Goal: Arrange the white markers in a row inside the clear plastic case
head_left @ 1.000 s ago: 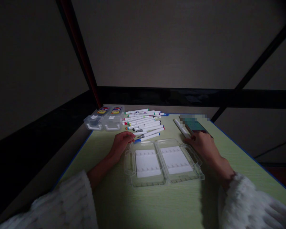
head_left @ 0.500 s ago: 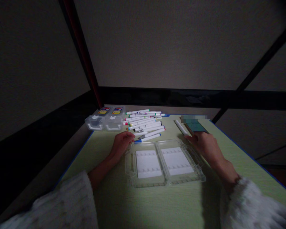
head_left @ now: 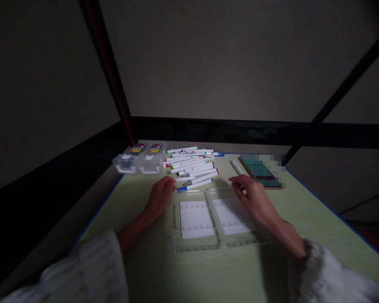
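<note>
My left hand (head_left: 160,197) rests at the left edge of the marker pile with its fingers curled together. Its fingertips meet the end of a white marker (head_left: 185,179); whether they grip it I cannot tell. Just below lies a blue-capped marker (head_left: 197,184). An unfolded clear plastic case (head_left: 219,242) with white inserts (head_left: 196,219) lies flat in front of me. Over its right half hovers my right hand (head_left: 254,200), fingers loosely bent and apart, holding nothing. Beyond that hand a white pen-like stick (head_left: 237,167) lies beside a phone (head_left: 260,171) with a teal screen.
Several white markers (head_left: 189,162) with coloured ends are heaped at the back middle. Two closed clear cases (head_left: 150,165) with handles and bright labels stand at the back left. The pale green table (head_left: 189,277) has a blue edge, and a wall rises behind it.
My right hand has moved left and toward me, away from the phone and the white stick, to above the case. The phone is now more fully seen. My left hand has barely shifted.
</note>
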Demonstrator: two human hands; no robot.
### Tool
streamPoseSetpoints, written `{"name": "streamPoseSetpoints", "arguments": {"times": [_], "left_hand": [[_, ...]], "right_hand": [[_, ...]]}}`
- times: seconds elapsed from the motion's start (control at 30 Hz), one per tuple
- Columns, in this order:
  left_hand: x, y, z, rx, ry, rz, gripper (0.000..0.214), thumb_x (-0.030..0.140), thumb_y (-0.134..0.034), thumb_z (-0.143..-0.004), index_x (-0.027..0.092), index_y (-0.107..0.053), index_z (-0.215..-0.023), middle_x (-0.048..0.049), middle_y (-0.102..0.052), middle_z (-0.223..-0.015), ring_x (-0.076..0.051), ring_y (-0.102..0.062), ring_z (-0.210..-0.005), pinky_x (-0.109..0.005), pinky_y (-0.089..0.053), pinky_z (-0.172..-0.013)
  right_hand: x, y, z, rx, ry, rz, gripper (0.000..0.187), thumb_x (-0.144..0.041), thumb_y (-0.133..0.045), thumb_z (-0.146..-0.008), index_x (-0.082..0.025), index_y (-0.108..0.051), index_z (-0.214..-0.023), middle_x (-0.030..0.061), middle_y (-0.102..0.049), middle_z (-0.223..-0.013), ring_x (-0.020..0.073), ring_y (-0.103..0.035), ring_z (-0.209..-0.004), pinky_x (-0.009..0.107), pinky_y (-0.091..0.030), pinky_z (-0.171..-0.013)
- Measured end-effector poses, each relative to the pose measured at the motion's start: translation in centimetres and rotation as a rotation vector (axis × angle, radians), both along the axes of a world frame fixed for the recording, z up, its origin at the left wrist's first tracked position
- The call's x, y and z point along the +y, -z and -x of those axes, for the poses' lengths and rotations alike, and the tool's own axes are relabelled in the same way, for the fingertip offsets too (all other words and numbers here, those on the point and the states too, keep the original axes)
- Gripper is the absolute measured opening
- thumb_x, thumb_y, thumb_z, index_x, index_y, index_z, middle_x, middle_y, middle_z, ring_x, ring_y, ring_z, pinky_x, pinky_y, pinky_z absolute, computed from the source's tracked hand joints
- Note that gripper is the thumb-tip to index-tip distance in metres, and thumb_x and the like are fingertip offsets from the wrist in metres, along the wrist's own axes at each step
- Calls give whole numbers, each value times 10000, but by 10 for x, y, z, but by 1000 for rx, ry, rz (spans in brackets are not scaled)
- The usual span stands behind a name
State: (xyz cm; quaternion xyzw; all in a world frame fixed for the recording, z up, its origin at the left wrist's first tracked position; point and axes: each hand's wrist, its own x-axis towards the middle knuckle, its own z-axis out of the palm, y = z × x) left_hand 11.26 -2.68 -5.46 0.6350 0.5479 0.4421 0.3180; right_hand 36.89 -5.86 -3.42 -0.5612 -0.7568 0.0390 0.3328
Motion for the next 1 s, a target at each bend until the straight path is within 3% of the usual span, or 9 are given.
{"name": "streamPoseSetpoints", "arguments": {"times": [0.03,0.2,0.37,0.43,0.63,1.0], "left_hand": [[0,0,0,-7,-5,1,298,363,-345,-754,152,-555,-744,-15,-580,-648,-149,-542,-635,-250,-405,-592],[-2,-1,0,-9,-23,-9,307,364,-316,-771,155,-538,-732,-5,-558,-597,-135,-505,-562,-241,-387,-551],[-1,0,1,28,-9,-27,308,369,-314,-790,159,-532,-734,2,-550,-585,-131,-505,-551,-241,-396,-559],[-2,0,2,42,-10,-33,320,380,-311,-797,160,-538,-747,-1,-562,-597,-136,-521,-560,-244,-405,-562],[-3,-2,4,88,-24,-34,361,424,-331,-798,151,-566,-781,-35,-631,-637,-167,-584,-614,-261,-431,-590],[-2,-3,3,-75,-31,100,409,443,-386,-755,110,-590,-874,-85,-690,-711,-207,-640,-679,-306,-479,-647]], "right_hand": [[0,2,4,100,-45,20,237,-178,-383,-790,-135,-577,-919,96,-608,-849,180,-583,-690,280,-434,-634],[4,11,14,194,-137,85,340,-163,-348,-785,-138,-474,-1099,103,-601,-1006,198,-559,-942,332,-430,-803],[15,21,17,145,-178,177,369,-244,-304,-832,-154,-373,-1183,111,-537,-1161,217,-479,-1089,438,-314,-942],[18,26,18,116,-161,194,356,-291,-303,-844,-144,-403,-1153,129,-533,-1171,248,-454,-1121,513,-194,-988],[20,35,20,42,-143,237,410,-355,-267,-879,-132,-409,-1191,140,-518,-1205,250,-436,-1150,523,-71,-1018],[18,33,20,4,-176,250,466,-403,-271,-883,-149,-389,-1255,121,-476,-1262,248,-396,-1188,521,-55,-1024]]}}
